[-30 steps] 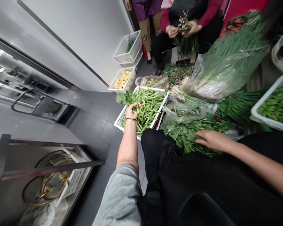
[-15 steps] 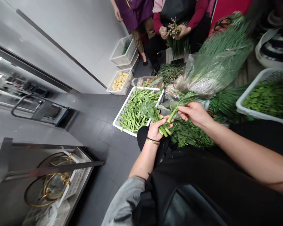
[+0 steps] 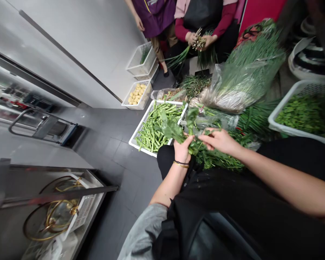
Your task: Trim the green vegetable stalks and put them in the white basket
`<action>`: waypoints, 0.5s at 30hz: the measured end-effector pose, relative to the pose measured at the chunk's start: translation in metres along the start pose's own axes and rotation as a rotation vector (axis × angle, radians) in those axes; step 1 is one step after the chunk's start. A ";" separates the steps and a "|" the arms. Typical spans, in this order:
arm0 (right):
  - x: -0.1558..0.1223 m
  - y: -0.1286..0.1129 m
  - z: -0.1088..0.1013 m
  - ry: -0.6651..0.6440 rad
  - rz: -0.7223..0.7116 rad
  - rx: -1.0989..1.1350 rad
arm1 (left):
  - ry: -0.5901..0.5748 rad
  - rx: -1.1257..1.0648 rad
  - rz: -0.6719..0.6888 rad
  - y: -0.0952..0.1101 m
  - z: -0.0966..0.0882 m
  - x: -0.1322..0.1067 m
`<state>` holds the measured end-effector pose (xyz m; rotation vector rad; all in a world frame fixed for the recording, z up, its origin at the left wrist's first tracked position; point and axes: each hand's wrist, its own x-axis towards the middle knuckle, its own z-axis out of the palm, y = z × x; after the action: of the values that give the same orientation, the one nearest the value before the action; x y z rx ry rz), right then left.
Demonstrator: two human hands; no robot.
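My left hand (image 3: pixel 182 150) is closed around a few leafy green stalks (image 3: pixel 173 130), whose broad leaves stick out toward the basket. Just right of it, my right hand (image 3: pixel 219 141) has its thumb and fingers pinched together beside the stalks. Motion blur hides what the fingertips hold, though a bit of green shows by them. Beyond my left hand stands a white basket (image 3: pixel 143 150) filled with trimmed green stems (image 3: pixel 153 131). A heap of loose dark green leaves (image 3: pixel 222 159) lies below my right hand.
Bagged scallions (image 3: pixel 249 72) lie ahead. A crate of leafy greens (image 3: pixel 303 135) is at right, a crate of potatoes (image 3: pixel 137 94) beyond the basket. One co-worker holds a green bunch (image 3: pixel 199 41); another person stands behind. A metal shelf (image 3: pixel 97 191) is at left.
My right hand has come away from the long stalk it was pinching, which now stands upright by my left hand. The co-worker's bunch has shifted, with long green leaves trailing left.
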<state>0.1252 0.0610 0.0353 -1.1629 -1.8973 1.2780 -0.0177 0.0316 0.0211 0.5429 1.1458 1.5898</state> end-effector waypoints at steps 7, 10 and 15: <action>0.034 -0.001 0.000 0.027 0.089 0.273 | -0.083 -0.043 -0.046 -0.006 0.002 -0.011; 0.019 0.001 0.006 0.183 -0.076 0.015 | -0.053 -0.110 -0.198 -0.008 0.000 -0.008; -0.019 0.021 0.007 -0.105 -0.405 -0.528 | 0.074 -0.099 -0.175 -0.006 0.002 0.004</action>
<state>0.1359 0.0444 0.0133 -0.8825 -2.4808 0.6465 -0.0140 0.0359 0.0160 0.3126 1.1312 1.5157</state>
